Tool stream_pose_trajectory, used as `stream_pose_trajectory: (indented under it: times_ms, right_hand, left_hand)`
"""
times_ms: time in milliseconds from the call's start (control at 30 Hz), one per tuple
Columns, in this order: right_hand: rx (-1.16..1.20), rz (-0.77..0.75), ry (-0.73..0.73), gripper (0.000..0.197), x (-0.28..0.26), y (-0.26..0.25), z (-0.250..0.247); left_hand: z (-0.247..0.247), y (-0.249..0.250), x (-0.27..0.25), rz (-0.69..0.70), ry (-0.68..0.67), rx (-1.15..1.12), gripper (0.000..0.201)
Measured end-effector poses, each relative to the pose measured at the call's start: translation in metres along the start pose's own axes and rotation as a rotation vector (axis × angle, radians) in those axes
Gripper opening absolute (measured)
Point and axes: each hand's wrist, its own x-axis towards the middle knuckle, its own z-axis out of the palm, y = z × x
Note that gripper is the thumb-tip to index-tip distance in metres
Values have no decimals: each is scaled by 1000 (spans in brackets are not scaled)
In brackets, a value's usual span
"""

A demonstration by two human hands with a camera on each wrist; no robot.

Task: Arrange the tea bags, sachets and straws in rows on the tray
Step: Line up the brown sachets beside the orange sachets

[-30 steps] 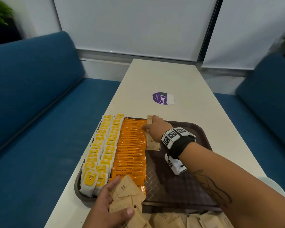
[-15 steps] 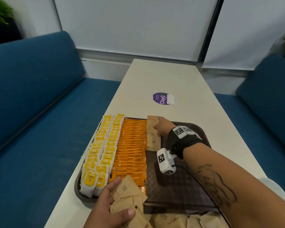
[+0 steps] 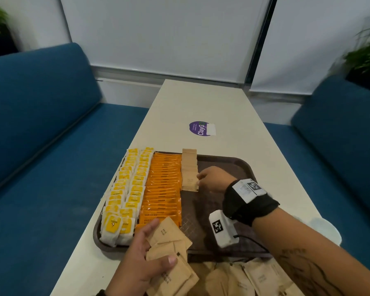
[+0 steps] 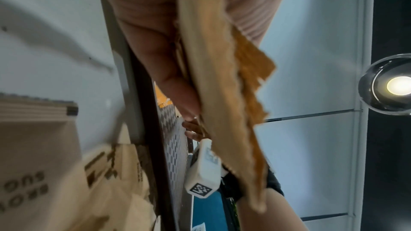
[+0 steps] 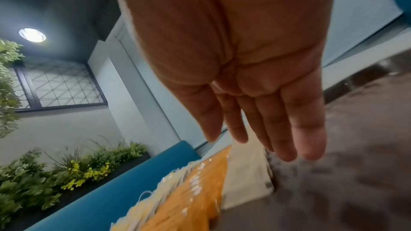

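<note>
Fingers straight, right hand (image 3: 212, 178) is touching the brown sachet row (image 3: 189, 169) at the tray's (image 3: 233, 167) 12 o'clock; left hand (image 3: 141, 261) is gripping loose brown sachets (image 3: 169, 248) at 6 o'clock.

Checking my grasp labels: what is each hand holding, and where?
Left hand grips a fan of brown sachets by their near ends, thumb on top. Right hand holds nothing; straight fingers meet the brown row's edge.

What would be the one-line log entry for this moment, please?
left hand: holds brown sachets | right hand: open, fingers straight beside brown sachet row | tray: row unfinished
</note>
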Motion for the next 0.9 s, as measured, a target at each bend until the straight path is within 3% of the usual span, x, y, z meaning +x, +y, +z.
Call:
stream_pose_trajectory:
  times_ms: [133, 233, 333, 467, 533, 700, 900]
  right_hand:
    - [23, 25, -34, 50, -1, 0, 13]
    - [70, 24, -24, 53, 0, 1, 15]
    - [169, 4, 3, 45, -6, 5, 12]
    - [285, -92, 114, 31, -54, 1, -3]
    - [362, -126, 64, 16, -88, -2, 0]
    - [410, -77, -245, 24, -149, -4, 31]
    - [609, -101, -124, 13, -162, 3, 46]
  left_hand:
    - [7, -2, -6, -15, -21, 2, 115]
    - [8, 1, -13, -27, -4, -33, 97]
    - [5, 3, -20, -18, -10, -9, 112]
    - [8, 8, -25, 9, 29, -39, 99]
    - [11, 10, -27, 14, 44, -57, 90]
    - [21, 9, -28, 56, 25, -58, 84]
    - [29, 6, -30, 75, -27, -63, 82]
